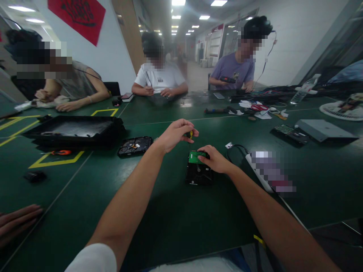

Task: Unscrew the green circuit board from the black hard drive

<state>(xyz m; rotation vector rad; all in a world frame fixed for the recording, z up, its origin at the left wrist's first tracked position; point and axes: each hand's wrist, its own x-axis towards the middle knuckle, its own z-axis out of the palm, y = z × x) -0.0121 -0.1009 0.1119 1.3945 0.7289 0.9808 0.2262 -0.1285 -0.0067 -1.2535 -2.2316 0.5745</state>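
A black hard drive [198, 173] with a green circuit board [196, 157] on top lies on the dark green table [176, 219] in front of me. My right hand [214, 159] rests on the drive's far right corner, fingers pressed on the board. Just above and left of the drive, my left hand [176, 134] is closed in a pinch round a small screwdriver with a yellow and black handle [191, 133].
A second opened drive [135, 146] and a black tray [74, 130] lie to the left. A power strip [259, 172] with its cable is at right. Three people sit along the far edge. Another person's hand [17, 221] rests at bottom left. Drive parts [290, 133] lie at right.
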